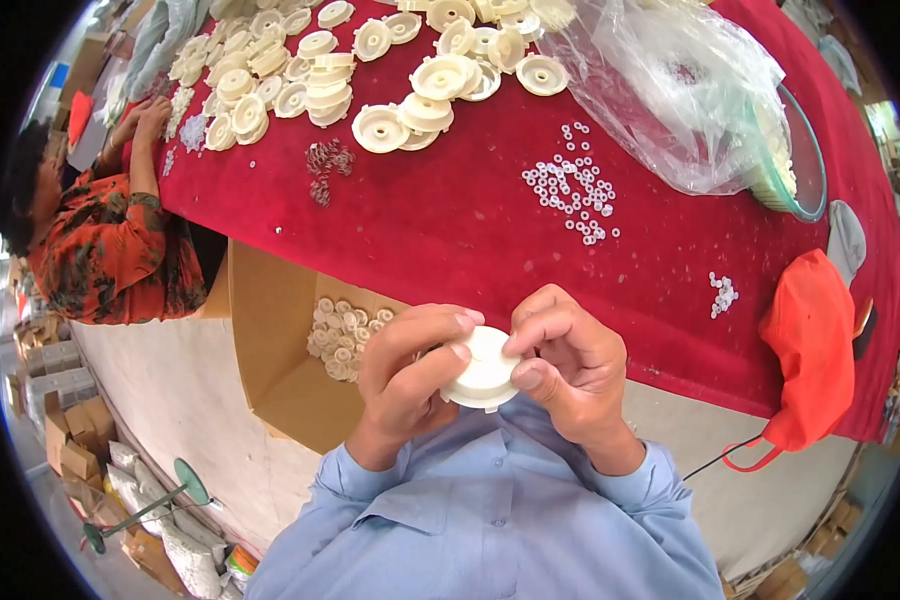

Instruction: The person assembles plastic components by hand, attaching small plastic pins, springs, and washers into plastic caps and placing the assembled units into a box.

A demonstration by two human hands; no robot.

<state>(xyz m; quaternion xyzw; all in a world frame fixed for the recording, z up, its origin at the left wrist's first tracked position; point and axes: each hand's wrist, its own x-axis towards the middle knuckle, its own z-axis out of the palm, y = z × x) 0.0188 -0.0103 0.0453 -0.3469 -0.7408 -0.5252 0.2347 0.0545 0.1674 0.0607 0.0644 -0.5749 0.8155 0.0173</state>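
A round cream plastic cap (pixel 490 372) with small tabs on its rim is held up in front of my chest, just off the table's near edge. My left hand (pixel 410 372) grips its left side, thumb and fingers closed on it. My right hand (pixel 575 370) pinches its right edge between thumb and bent fingers. Whether a small part sits between those fingertips is hidden. Many similar cream discs (pixel 380 128) lie piled at the far left and middle of the table. Small white rings (pixel 570 190) are scattered beyond my right hand.
The table has a red cloth (pixel 430 230). On it lie small brown parts (pixel 327 168), a clear plastic bag (pixel 680 110), a green-rimmed basket (pixel 805 170), and a red cloth bag (pixel 810 345). A cardboard box (pixel 280 375) holds more cream pieces. Another person (pixel 110 240) works at far left.
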